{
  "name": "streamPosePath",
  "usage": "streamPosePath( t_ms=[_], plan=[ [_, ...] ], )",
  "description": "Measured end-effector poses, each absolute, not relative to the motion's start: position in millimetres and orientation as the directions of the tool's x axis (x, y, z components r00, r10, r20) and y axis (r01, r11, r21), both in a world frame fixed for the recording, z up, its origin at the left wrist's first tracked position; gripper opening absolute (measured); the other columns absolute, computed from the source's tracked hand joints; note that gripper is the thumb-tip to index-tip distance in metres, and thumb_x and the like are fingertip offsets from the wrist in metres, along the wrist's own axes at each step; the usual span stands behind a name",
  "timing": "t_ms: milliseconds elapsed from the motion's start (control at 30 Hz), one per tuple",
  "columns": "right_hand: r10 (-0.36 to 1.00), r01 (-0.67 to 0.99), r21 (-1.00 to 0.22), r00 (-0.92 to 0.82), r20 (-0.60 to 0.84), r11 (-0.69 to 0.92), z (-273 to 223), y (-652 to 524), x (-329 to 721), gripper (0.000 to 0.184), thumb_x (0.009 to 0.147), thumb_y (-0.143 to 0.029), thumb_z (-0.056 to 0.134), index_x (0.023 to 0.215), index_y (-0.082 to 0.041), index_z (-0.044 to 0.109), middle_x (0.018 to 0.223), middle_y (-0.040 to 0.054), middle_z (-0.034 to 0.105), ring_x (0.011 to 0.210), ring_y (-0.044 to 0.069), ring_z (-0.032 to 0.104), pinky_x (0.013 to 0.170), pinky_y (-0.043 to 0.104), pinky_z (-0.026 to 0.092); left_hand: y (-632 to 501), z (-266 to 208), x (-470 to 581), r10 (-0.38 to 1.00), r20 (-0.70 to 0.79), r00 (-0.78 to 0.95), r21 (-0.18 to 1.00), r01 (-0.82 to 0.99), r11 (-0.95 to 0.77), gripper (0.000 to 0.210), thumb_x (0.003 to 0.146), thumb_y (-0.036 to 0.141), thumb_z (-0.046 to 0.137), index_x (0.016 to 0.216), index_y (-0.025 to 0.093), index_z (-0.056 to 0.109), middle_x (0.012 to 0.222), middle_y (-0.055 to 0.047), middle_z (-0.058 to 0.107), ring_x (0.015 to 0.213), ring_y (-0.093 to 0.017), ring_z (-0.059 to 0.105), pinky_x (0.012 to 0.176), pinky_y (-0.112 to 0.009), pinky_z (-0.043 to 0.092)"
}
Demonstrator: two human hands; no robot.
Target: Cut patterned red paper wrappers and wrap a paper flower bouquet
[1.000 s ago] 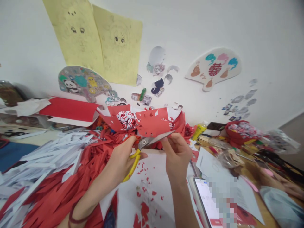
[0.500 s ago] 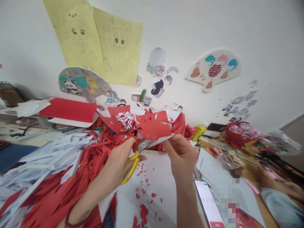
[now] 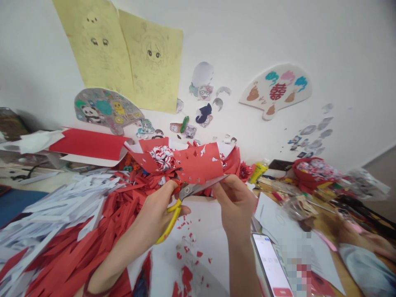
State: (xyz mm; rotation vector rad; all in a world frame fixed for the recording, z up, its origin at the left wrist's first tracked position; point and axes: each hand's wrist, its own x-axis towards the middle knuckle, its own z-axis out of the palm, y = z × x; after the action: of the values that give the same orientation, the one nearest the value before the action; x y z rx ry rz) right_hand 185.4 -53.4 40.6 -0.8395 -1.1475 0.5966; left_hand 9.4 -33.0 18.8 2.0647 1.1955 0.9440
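In my left hand [image 3: 161,202] is a pair of scissors [image 3: 187,192] with yellow handles, its blades angled up to the right. My right hand [image 3: 236,198] is closed in a pinch close to the blade tips. A sheet of red paper [image 3: 198,163] with small cut holes stands just above the blades, its lower right edge at my right fingertips. The fingers partly hide the grip. Below the hands, small red scraps [image 3: 187,251] lie on a white sheet [image 3: 213,235]. Behind the red sheet is a bouquet of red-and-white paper flowers [image 3: 163,156].
Piles of white paper strips [image 3: 58,206] and red paper strips [image 3: 83,231] cover the left. A phone [image 3: 272,266] lies at right, beyond it a second bouquet [image 3: 309,175] and a yellow bottle [image 3: 259,171]. Another person's sleeve [image 3: 365,264] shows at the right edge. A wall rises behind.
The background has shifted slightly left in the view. My hands and the scissors hold nearly the same pose, with the blades still beneath the red sheet.
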Motion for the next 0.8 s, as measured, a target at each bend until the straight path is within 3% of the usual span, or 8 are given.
streamPosePath(
  t_ms=[267, 800],
  plan=[
    [0.770, -0.026, -0.808, 0.321, 0.551, 0.589, 36.6, -50.6, 182.7, 0.005, 0.081, -0.020, 0.072, 0.085, -0.022, 0.072, 0.079, -0.0008, 0.074, 0.073, 0.012, 0.068, 0.069, 0.021, 0.056, -35.0, 20.5, 7.5, 0.898, 0.267, 0.350, 0.767, 0.488, -0.417, 0.019, 0.080, 0.024, 0.056, 0.093, 0.022, 0.042, 0.080, 0.003, 0.050, 0.068, -0.014, 0.043, 0.064, -0.026, 0.035],
    [0.775, 0.002, -0.811, 0.293, 0.560, 0.585, 37.7, -54.4, 184.1, 0.005, 0.082, -0.017, 0.070, 0.083, -0.022, 0.070, 0.074, -0.0034, 0.072, 0.066, 0.009, 0.066, 0.063, 0.016, 0.054, -34.7, 16.9, 6.7, 0.866, 0.359, 0.348, 0.709, 0.502, -0.496, 0.024, 0.084, 0.026, 0.061, 0.083, 0.023, 0.038, 0.077, 0.006, 0.048, 0.065, -0.011, 0.042, 0.061, -0.021, 0.033]
  ],
)
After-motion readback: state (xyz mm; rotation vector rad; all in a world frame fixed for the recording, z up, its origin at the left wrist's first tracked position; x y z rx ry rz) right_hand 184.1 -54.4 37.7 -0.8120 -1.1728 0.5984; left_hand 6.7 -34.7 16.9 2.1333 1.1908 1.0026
